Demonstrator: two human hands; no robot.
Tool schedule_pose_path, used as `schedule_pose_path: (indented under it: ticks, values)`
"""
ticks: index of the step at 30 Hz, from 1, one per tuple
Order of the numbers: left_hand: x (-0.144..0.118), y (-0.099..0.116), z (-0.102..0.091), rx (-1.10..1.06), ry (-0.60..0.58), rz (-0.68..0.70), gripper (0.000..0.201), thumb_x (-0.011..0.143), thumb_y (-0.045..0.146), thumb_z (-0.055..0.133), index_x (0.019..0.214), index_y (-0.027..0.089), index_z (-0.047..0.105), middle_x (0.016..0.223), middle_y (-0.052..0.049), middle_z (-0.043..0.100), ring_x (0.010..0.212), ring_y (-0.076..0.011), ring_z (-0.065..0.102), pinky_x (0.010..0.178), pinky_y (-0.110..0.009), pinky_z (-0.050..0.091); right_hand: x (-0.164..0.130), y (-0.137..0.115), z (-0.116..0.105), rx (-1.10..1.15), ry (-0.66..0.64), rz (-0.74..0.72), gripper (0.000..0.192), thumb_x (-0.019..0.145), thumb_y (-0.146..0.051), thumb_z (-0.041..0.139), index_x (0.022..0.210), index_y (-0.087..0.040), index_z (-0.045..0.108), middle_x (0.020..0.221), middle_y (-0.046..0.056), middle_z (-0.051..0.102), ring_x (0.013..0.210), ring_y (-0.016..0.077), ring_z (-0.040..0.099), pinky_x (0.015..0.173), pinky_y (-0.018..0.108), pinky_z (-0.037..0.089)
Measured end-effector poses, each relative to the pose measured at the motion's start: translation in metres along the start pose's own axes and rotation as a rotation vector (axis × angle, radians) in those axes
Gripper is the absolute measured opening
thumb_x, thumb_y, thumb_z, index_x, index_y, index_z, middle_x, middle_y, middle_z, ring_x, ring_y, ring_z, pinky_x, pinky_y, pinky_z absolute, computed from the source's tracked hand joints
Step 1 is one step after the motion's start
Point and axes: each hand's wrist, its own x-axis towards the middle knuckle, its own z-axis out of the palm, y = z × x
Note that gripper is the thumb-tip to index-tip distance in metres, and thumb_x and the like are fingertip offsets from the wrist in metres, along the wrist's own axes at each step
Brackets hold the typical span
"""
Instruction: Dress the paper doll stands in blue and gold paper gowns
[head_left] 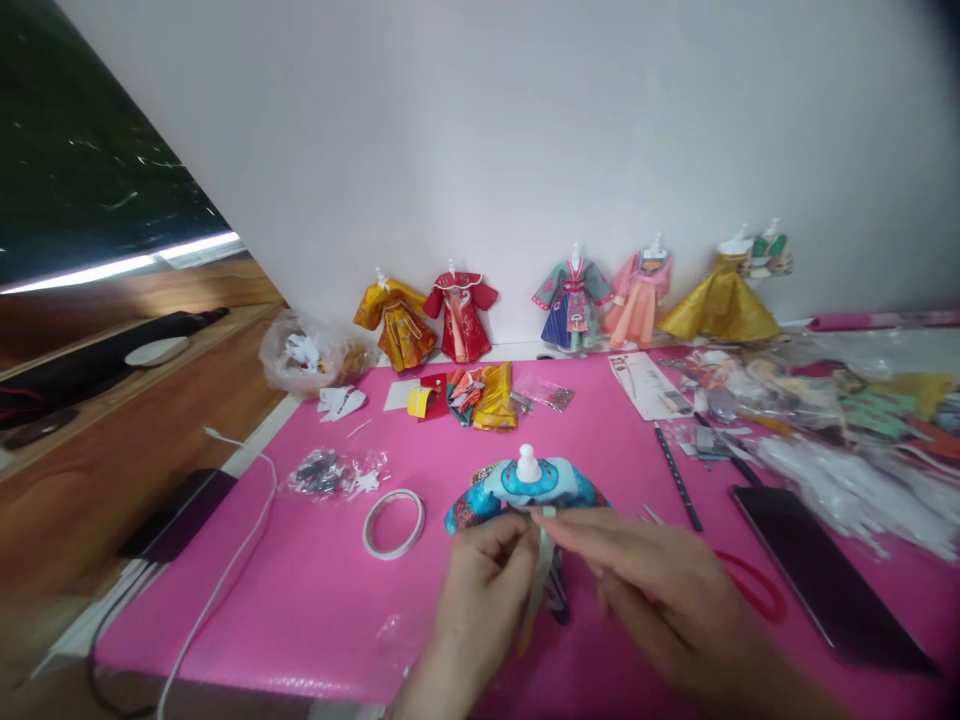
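Observation:
A small doll bust (528, 464) with a white neck wears a blue top (555, 482) with wide patterned sleeves, just beyond my hands. My left hand (484, 580) is closed at its lower edge, thumb and forefinger pinched together around the near side of a pale strip (541, 560). The strip hangs down between both hands, its lower end yellowish. From the right, my right hand (660, 580) reaches in with fingers together, the fingertips pressed on the strip's upper end. A dark piece (559, 598) shows behind the strip, partly hidden. The exact grip is blurred.
A roll of white tape (394, 524) lies left of the hands. Right are red-handled scissors (750, 585), a dark phone (829, 580) and a dotted pencil (679, 478). Dressed dolls (459, 315) lean on the wall. Fabric pieces (491, 398) and bagged supplies (862, 490) lie about.

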Motion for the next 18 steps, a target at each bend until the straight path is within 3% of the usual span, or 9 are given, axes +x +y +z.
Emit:
schedule_pose_path:
  ticks: [3,7,10,15,18]
  values:
    - [0.000,-0.001,0.000,0.028,-0.030,-0.025,0.032,0.078,0.030,0.061,0.049,0.018,0.053,0.044,0.004,0.045,0.041,-0.0084,0.036,0.042,-0.020,0.027,0.006,0.004,0.008,-0.188,0.047,-0.098,0.036,0.089,-0.001,0.046,0.114,-0.016,0.067,0.104,0.006,0.077,0.098,0.0155,0.071,0.087,0.022,0.057]
    - [-0.001,-0.003,-0.001,0.017,-0.064,-0.009,0.030,0.079,0.027,0.056,0.051,0.020,0.052,0.039,0.007,0.039,0.034,-0.0069,0.031,0.037,-0.019,0.023,0.008,0.010,0.014,-0.270,0.049,-0.071,0.024,0.092,-0.006,0.049,0.095,-0.019,0.070,0.088,0.005,0.075,0.075,0.0145,0.071,0.064,0.021,0.055]
    - [0.000,-0.003,-0.001,0.017,-0.068,-0.018,0.028,0.079,0.026,0.055,0.052,0.020,0.053,0.038,0.007,0.041,0.033,-0.0065,0.031,0.035,-0.018,0.022,0.009,0.012,0.014,-0.281,0.009,-0.026,0.024,0.092,-0.009,0.051,0.093,-0.021,0.072,0.084,0.004,0.070,0.067,0.0134,0.067,0.054,0.022,0.050]
    - [0.003,-0.004,-0.004,0.033,-0.080,0.022,0.030,0.081,0.025,0.052,0.051,0.020,0.049,0.040,0.007,0.040,0.035,-0.0062,0.033,0.038,-0.018,0.026,0.008,0.008,0.011,-0.347,-0.014,-0.118,0.029,0.092,-0.009,0.047,0.107,-0.016,0.070,0.097,0.008,0.072,0.080,0.0177,0.070,0.060,0.026,0.052]
    - [0.003,-0.003,-0.005,0.049,-0.084,0.038,0.031,0.081,0.024,0.049,0.050,0.021,0.046,0.039,0.008,0.037,0.034,-0.0060,0.029,0.038,-0.018,0.026,0.006,0.007,0.011,-0.401,-0.003,-0.179,0.028,0.091,-0.009,0.046,0.107,-0.012,0.070,0.097,0.010,0.073,0.082,0.0184,0.069,0.066,0.027,0.052]
